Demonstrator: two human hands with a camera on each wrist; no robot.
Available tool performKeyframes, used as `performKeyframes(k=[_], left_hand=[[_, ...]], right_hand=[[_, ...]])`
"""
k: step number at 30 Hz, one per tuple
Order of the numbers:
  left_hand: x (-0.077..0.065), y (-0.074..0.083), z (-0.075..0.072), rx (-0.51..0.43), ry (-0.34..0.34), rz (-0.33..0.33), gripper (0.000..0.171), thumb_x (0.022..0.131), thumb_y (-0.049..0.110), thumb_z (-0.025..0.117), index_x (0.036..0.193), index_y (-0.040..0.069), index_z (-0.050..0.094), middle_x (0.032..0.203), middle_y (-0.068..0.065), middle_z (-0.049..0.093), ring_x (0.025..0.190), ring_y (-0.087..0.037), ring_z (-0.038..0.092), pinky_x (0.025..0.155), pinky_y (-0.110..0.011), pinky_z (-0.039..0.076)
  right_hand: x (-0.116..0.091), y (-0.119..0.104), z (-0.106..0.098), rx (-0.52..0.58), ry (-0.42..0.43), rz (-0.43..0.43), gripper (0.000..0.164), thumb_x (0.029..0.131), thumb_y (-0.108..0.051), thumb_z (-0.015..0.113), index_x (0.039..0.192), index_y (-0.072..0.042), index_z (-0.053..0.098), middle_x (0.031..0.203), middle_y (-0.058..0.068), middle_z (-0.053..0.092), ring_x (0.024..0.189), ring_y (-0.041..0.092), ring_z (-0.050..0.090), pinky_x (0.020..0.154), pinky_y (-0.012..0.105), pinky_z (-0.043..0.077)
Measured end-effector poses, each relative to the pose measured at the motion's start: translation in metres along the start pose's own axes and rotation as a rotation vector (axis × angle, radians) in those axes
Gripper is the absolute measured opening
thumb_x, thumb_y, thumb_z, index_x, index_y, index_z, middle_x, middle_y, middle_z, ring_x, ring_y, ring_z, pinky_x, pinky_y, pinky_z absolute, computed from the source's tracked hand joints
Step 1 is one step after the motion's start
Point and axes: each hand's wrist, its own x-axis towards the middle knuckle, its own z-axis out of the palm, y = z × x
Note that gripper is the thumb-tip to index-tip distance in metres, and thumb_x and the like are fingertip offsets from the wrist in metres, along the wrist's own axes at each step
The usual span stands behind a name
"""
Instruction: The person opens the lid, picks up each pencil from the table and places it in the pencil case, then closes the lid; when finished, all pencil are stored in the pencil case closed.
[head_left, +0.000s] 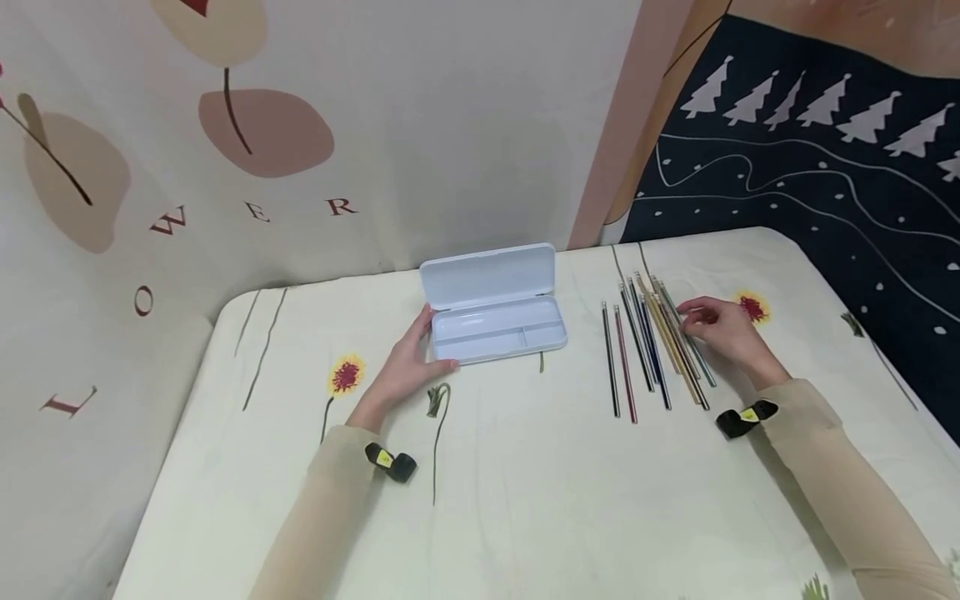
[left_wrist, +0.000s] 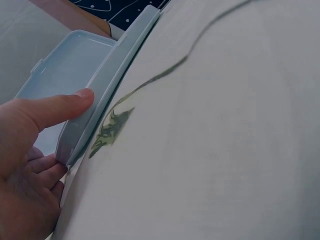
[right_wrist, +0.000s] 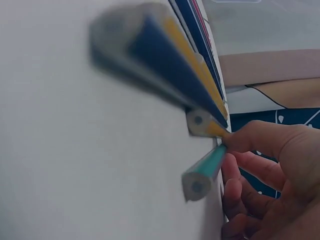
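Note:
A light blue pencil case [head_left: 480, 325] stands on the table with its lid [head_left: 491, 277] raised; its tray has compartments with nothing in them. My left hand [head_left: 401, 367] holds the case's left end, thumb along the front wall and fingers around the corner. To the right lies a loose group of pencils, among them a green pencil [head_left: 702, 365] at the right side. My right hand [head_left: 726, 332] pinches this green pencil between thumb and fingers; the right wrist view shows its flat end [right_wrist: 197, 186] close up. Beside it are a yellow pencil [right_wrist: 214, 128] and a dark blue pencil [right_wrist: 175, 65].
A red pencil [head_left: 626, 367] and a black pencil [head_left: 611, 367] lie at the group's left, nearer the case. A pale cloth with printed flowers covers the table [head_left: 525, 483]. Behind it hangs a pale printed curtain [head_left: 465, 150], with a dark tree-patterned cloth [head_left: 795, 175] at right.

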Motion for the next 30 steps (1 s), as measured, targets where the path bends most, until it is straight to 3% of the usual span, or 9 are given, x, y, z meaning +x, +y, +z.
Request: performKeyframes(k=[8,17,24,30], left_hand=[[0.0011,0.0002,-0.0012,0.005,-0.002,-0.005,0.106,0.081,0.024,0.079,0.156,0.009,0.005,0.157,-0.012,0.022,0.144,-0.025,0.017,0.116,-0.046,0.011],[0.0008,0.0,-0.0007,0.009,-0.001,-0.001,0.106,0.08,0.023,0.079,0.156,0.009,0.006,0.157,-0.012,0.023,0.144,-0.025,0.017,0.116,-0.046,0.011],[0.0012,0.0003,-0.0022,0.004,-0.004,0.0,0.105,0.081,0.023,0.079,0.156,0.01,0.006,0.157,-0.011,0.022,0.144,-0.025,0.016,0.116,-0.048,0.01],[0.0007,-0.0001,-0.0012,0.005,-0.005,-0.001,0.105,0.081,0.022,0.079,0.156,0.009,0.006,0.158,-0.011,0.022,0.144,-0.024,0.015,0.116,-0.046,0.01]], right_hand=[[-0.0001,-0.0012,0.0005,-0.026,-0.007,-0.037,0.031,0.09,-0.004,0.061,0.121,0.003,0.06,0.096,0.018,0.061,0.083,0.028,0.048,0.067,0.034,0.038],[-0.0008,-0.0004,0.0023,0.005,0.029,0.007,0.03,0.093,-0.005,0.06,0.122,0.003,0.061,0.099,0.019,0.06,0.085,0.027,0.047,0.067,0.03,0.039],[-0.0019,0.0033,0.0006,0.083,0.084,-0.096,0.024,0.092,0.0,0.059,0.114,0.006,0.065,0.108,0.024,0.063,0.088,0.016,0.052,0.068,0.015,0.042],[-0.002,0.0048,0.0013,0.079,0.08,-0.102,0.023,0.093,-0.002,0.059,0.113,0.006,0.066,0.109,0.024,0.064,0.092,0.018,0.052,0.071,0.019,0.042]])
